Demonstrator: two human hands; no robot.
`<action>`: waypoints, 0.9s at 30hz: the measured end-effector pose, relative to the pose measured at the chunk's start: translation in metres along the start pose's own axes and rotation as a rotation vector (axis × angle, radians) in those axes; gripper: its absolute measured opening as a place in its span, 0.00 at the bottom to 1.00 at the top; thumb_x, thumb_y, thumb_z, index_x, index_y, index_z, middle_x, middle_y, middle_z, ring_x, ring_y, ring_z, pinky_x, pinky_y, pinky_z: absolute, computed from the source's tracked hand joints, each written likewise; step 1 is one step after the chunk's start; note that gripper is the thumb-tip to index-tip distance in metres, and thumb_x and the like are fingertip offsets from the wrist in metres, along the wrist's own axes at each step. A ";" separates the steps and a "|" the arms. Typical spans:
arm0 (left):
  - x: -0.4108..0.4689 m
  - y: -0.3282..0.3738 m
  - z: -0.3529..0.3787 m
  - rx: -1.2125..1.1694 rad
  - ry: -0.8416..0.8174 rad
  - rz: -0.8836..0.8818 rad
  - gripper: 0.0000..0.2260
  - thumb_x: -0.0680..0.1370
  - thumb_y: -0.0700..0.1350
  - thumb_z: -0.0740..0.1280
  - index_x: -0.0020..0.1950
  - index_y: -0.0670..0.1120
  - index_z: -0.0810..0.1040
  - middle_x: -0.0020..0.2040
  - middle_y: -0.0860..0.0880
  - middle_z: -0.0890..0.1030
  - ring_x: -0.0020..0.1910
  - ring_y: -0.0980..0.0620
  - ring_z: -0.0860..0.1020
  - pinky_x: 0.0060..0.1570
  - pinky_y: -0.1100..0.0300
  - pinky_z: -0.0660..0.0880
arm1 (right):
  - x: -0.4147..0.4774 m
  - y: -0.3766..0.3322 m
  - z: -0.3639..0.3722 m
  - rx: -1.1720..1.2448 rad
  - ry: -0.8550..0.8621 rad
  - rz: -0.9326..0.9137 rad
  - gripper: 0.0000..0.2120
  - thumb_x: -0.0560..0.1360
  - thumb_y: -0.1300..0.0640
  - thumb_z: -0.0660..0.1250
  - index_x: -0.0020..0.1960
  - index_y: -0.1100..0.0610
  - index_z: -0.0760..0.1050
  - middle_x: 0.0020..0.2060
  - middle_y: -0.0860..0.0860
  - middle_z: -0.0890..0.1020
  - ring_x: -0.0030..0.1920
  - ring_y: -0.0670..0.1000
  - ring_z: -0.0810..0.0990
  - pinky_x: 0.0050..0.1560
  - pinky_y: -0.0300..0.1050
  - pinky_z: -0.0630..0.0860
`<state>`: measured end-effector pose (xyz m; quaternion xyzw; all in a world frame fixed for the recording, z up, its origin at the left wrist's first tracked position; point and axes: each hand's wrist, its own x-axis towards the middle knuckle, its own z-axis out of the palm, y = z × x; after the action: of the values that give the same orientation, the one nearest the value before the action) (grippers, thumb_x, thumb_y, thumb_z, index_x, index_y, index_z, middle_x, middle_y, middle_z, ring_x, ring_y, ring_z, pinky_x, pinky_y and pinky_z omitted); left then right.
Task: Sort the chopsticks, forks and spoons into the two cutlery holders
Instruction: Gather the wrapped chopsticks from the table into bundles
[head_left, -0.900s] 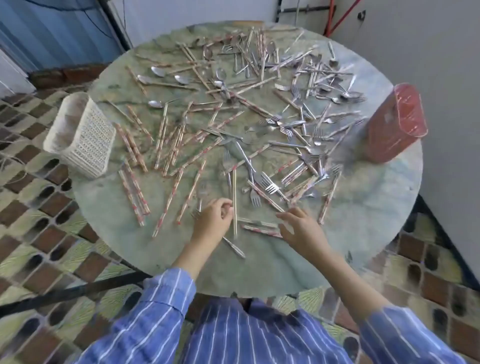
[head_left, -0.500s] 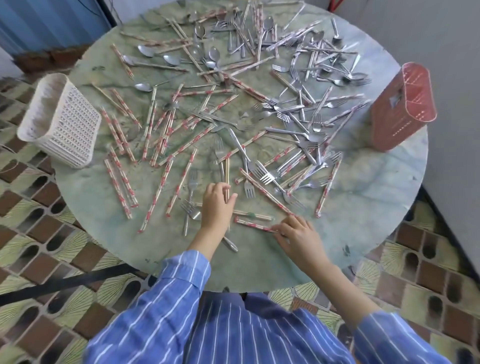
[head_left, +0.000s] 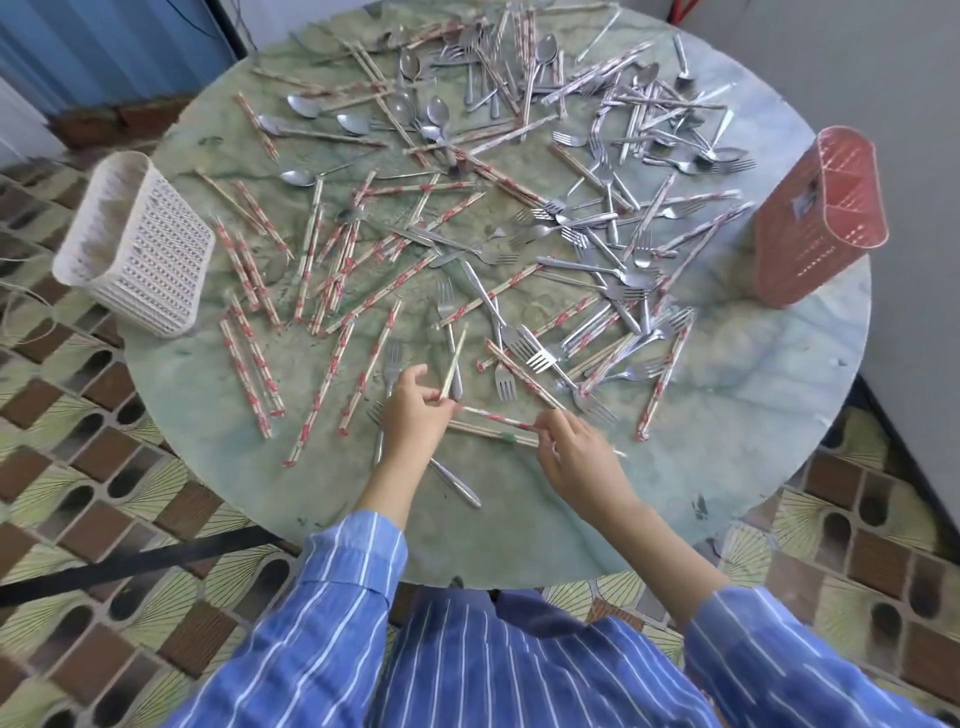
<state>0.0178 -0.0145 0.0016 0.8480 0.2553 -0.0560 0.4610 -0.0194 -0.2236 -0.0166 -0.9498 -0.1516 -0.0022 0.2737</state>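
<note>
Your left hand (head_left: 415, 413) now pinches a pale chopstick (head_left: 453, 361), tilted up off the table (head_left: 727, 415). Your right hand (head_left: 579, 457), which was pressing down half a second ago, has lifted the red-wrapped chopstick (head_left: 493, 417) (pinched at its near end). Its far end reaches your left fingers.

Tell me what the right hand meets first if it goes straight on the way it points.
The right hand, with its pinched chopstick, points away and leftward. First in line is probably the diagonal chopstick just beyond it, then a fork. Its height above the table is unclear.
</note>
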 end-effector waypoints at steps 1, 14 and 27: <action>-0.002 0.000 -0.005 0.010 0.007 -0.009 0.23 0.72 0.37 0.70 0.66 0.43 0.71 0.44 0.48 0.81 0.43 0.51 0.77 0.43 0.64 0.67 | 0.006 -0.005 0.006 0.013 -0.016 -0.003 0.11 0.78 0.56 0.55 0.49 0.60 0.74 0.41 0.55 0.79 0.41 0.60 0.79 0.40 0.51 0.76; 0.015 -0.016 -0.047 -0.109 0.102 0.028 0.05 0.76 0.47 0.69 0.49 0.49 0.78 0.41 0.51 0.81 0.42 0.45 0.82 0.49 0.49 0.79 | 0.030 -0.025 0.041 -0.085 -0.093 -0.102 0.07 0.69 0.56 0.76 0.42 0.58 0.80 0.39 0.53 0.78 0.37 0.58 0.77 0.36 0.48 0.77; 0.065 0.041 -0.017 -0.120 -0.093 0.172 0.07 0.78 0.46 0.67 0.50 0.44 0.79 0.43 0.46 0.83 0.42 0.46 0.81 0.50 0.50 0.79 | 0.010 0.008 -0.013 -0.124 0.003 0.047 0.16 0.70 0.54 0.56 0.51 0.56 0.79 0.38 0.50 0.81 0.39 0.57 0.79 0.42 0.46 0.70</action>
<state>0.0908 0.0061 0.0208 0.8342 0.1627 -0.0401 0.5255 -0.0065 -0.2344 -0.0091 -0.9682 -0.1282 -0.0066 0.2148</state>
